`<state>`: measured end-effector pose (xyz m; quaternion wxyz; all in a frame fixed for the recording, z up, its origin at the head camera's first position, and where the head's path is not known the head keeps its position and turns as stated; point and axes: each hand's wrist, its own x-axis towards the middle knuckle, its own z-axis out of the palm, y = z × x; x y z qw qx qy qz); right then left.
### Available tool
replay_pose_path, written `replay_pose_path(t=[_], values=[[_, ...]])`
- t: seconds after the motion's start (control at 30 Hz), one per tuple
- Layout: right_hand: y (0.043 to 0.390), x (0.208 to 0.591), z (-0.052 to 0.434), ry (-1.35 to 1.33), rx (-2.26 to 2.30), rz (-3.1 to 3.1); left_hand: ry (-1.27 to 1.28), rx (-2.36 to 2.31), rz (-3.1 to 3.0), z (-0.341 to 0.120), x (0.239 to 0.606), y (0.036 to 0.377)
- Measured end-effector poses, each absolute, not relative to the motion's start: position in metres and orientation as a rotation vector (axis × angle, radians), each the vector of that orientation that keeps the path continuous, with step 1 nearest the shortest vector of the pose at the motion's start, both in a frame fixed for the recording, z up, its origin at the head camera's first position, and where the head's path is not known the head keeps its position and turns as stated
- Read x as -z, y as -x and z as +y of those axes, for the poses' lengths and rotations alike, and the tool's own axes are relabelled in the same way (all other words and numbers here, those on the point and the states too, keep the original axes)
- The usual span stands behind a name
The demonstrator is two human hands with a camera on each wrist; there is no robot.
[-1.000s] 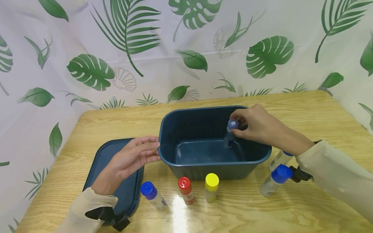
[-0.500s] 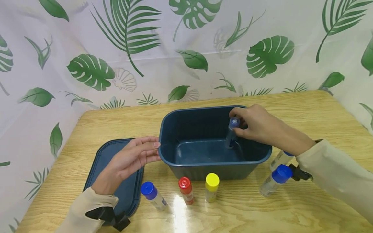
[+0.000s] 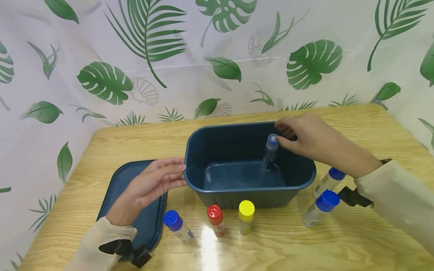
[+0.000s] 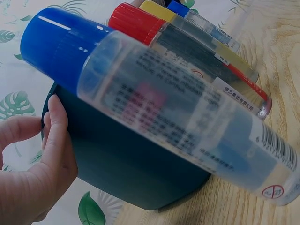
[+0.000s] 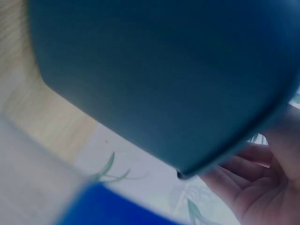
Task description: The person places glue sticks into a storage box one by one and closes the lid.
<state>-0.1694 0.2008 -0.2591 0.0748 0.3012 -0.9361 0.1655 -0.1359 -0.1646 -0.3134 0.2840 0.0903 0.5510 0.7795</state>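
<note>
A deep dark-blue plastic bin (image 3: 251, 198) stands on the table. My left hand (image 3: 154, 183) pinches its left rim, thumb at the edge and fingers against the outer wall. Upright inside the bin's right end is a slim clear bottle (image 3: 269, 155) with a bluish cap. Just above and right of that cap is my right hand (image 3: 313, 137), its thumb and fingers spread apart with nothing held; the thumb tip is close to the cap, and I cannot tell whether it touches. In the right wrist view the bin wall hides the bottle.
In front of the bin stand a blue-capped bottle (image 3: 178, 227), a red-capped bottle (image 3: 216, 221) and a yellow-capped bottle (image 3: 245, 217). Two more blue-capped bottles, one nearer (image 3: 320, 209) and one farther (image 3: 329, 182), are at the right. A dark-blue lid (image 3: 127, 188) lies left, partly under my left arm.
My right hand has let go of the bottle and drawn slightly up and right. The bottle stays standing in the bin. My left hand keeps its place on the rim.
</note>
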Motion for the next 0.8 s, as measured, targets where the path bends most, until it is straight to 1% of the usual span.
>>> replay_pose_path(t=[0.13, 0.3, 0.37, 0.53, 0.8], values=[[0.163, 0.251, 0.213, -0.871, -0.486, -2.76, -0.232, -2.082, 1.485, -0.165, 0.313, 0.136], [0.151, 0.243, 0.232, -0.713, -0.482, -2.803, -0.218, -2.079, 1.491, -0.164, 0.313, 0.136], [0.147, 0.242, 0.24, -0.7, -0.468, -2.774, -0.216, -2.081, 1.492, -0.164, 0.313, 0.136], [0.138, 0.247, 0.256, -0.7, -0.43, -2.683, -0.212, -2.086, 1.486, -0.164, 0.313, 0.135], [0.119, 0.254, 0.279, -0.484, -0.474, -2.716, -0.225, -2.089, 1.472, -0.164, 0.313, 0.135]])
